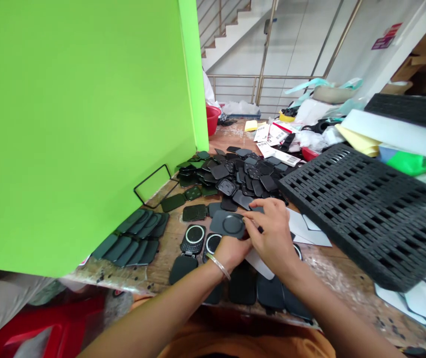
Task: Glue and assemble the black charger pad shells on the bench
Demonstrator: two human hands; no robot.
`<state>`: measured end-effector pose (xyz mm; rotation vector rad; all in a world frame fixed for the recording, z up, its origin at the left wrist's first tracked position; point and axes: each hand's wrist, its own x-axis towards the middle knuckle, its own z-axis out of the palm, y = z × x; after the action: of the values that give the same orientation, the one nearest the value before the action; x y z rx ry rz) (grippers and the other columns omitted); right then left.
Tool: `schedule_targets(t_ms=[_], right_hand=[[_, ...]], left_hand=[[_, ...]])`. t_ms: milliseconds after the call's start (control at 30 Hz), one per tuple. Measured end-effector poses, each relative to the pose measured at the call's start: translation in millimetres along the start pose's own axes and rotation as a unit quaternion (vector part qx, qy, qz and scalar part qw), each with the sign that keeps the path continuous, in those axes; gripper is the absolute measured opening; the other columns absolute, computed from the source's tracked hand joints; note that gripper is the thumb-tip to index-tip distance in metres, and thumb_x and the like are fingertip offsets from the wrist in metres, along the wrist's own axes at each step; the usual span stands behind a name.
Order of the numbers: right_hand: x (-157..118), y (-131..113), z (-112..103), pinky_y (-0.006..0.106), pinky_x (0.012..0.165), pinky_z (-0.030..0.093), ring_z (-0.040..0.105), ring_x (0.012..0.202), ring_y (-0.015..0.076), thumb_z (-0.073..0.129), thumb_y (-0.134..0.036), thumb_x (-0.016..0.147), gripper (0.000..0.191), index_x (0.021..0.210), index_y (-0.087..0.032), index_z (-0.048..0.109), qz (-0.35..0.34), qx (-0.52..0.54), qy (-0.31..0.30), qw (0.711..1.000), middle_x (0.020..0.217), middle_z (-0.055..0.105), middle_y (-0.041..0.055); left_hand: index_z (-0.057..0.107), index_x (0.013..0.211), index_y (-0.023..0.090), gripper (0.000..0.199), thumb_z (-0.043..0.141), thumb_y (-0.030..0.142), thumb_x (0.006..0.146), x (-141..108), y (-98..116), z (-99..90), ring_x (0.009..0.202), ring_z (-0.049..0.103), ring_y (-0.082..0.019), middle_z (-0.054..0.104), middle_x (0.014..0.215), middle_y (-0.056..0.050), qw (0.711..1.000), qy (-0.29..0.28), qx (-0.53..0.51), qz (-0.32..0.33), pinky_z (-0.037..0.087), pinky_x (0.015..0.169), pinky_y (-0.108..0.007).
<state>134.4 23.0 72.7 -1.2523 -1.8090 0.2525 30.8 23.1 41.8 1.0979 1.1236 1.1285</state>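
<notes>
My left hand (232,252), with a silvery bracelet at the wrist, holds a dark rounded plate (228,223) with a circular ring on it. Close beside it, my right hand (270,228) has thumb and index finger at the plate's right edge; whether something small sits between them cannot be made out. Under the hands lie phone-stand-like pieces with white rings (195,233) and dark flat pads (242,286). A pale sheet (261,264) shows below my hands. Beyond them is a heap of loose black plates (235,171).
A bright green panel (86,124) stands at the left, with overlapping dark plates (127,248) and a thin black frame (155,186) near its foot. A black slotted foam tray (370,209) lies right. Behind are labels (272,133), plastic bags and a red tub (213,119).
</notes>
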Motion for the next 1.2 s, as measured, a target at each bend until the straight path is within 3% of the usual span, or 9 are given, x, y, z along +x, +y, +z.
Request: schedule_targets(t_ms=[67,133,233,333,467,733,967,1100,1200], right_hand=[[-0.8,2.0,-6.2,0.051,0.092,0.036,0.047,0.108,0.0306,0.054,-0.018,0.087,0.023,0.102,-0.018,0.07,-0.052,-0.109,0.009,0.993,0.112,0.062,0.0116],[-2.7,4.4,-14.2,0.048,0.09,0.039,0.049,0.105,0.029,0.052,-0.017,0.088,0.026,0.11,-0.015,0.066,-0.068,-0.126,0.034,0.989,0.111,0.062,0.0132],[-7.2,7.5,-23.7,0.035,0.08,0.045,0.056,0.089,0.0202,0.052,-0.015,0.089,0.018,0.099,-0.015,0.066,-0.047,-0.043,0.041,0.997,0.095,0.064,0.0092],[-12.3,7.5,-23.7,0.028,0.07,0.045,0.058,0.077,0.0157,0.054,-0.017,0.088,0.011,0.089,-0.017,0.065,0.003,0.024,-0.026,0.999,0.085,0.064,0.0047],[-14.6,3.5,-15.2,0.026,0.069,0.045,0.058,0.074,0.0148,0.058,-0.023,0.086,0.01,0.088,-0.017,0.066,0.065,0.065,-0.092,0.992,0.082,0.065,0.0033],[-11.6,5.9,-9.6,0.027,0.066,0.043,0.059,0.072,0.0159,0.053,-0.025,0.087,0.017,0.08,-0.018,0.067,0.121,0.072,-0.116,0.983,0.076,0.066,0.0022],[-15.2,-2.0,-8.3,0.026,0.07,0.042,0.059,0.076,0.0154,0.054,-0.03,0.089,0.018,0.085,-0.018,0.067,0.07,0.086,-0.122,0.986,0.081,0.066,0.0026],[-9.0,10.7,-12.2,0.026,0.063,0.04,0.056,0.069,0.0149,0.054,-0.035,0.089,0.022,0.078,-0.018,0.064,0.148,0.121,-0.139,0.972,0.072,0.062,0.0011],[-4.2,32.4,-18.9,0.025,0.06,0.04,0.052,0.062,0.0126,0.061,-0.04,0.082,0.024,0.074,-0.017,0.063,0.248,0.221,-0.097,0.938,0.07,0.059,0.0005]], left_hand=[[0.068,0.084,0.018,0.028,0.08,0.026,0.06,-4.2,2.0,-6.4,0.091,0.061,-0.021,0.07,0.089,-0.003,0.998,-0.023,-0.04,-0.039,0.044,0.088,-0.032],[0.068,0.079,0.017,0.024,0.079,0.027,0.061,-7.1,3.2,-13.7,0.079,0.06,-0.018,0.068,0.082,-0.002,0.993,-0.033,-0.077,-0.077,0.046,0.078,-0.03],[0.066,0.08,0.016,0.029,0.081,0.027,0.058,-10.2,5.6,-23.8,0.074,0.058,-0.014,0.064,0.08,-0.001,0.984,-0.022,-0.126,-0.122,0.045,0.071,-0.026],[0.065,0.081,0.015,0.037,0.086,0.029,0.053,-12.7,10.1,-29.5,0.073,0.058,-0.013,0.062,0.08,0.0,0.976,-0.021,-0.166,-0.143,0.045,0.071,-0.026],[0.066,0.08,0.015,0.039,0.087,0.034,0.053,-15.1,15.4,-30.6,0.073,0.057,-0.011,0.063,0.079,0.0,0.973,-0.025,-0.189,-0.133,0.044,0.072,-0.025],[0.068,0.079,0.016,0.028,0.084,0.027,0.058,-17.3,20.7,-38.1,0.074,0.055,-0.01,0.063,0.078,0.002,0.983,-0.021,-0.164,-0.085,0.043,0.074,-0.023],[0.067,0.079,0.017,0.023,0.08,0.027,0.063,-14.5,20.2,-38.0,0.08,0.056,-0.013,0.063,0.08,0.001,0.987,-0.019,-0.144,-0.062,0.043,0.079,-0.026],[0.066,0.079,0.017,0.019,0.078,0.022,0.065,-11.2,14.4,-40.8,0.078,0.054,-0.012,0.062,0.08,0.001,0.988,-0.029,-0.137,-0.066,0.042,0.078,-0.024],[0.064,0.08,0.018,0.017,0.076,0.021,0.069,-10.1,13.3,-46.7,0.077,0.053,-0.01,0.06,0.079,0.003,0.987,-0.025,-0.136,-0.079,0.042,0.077,-0.022]])
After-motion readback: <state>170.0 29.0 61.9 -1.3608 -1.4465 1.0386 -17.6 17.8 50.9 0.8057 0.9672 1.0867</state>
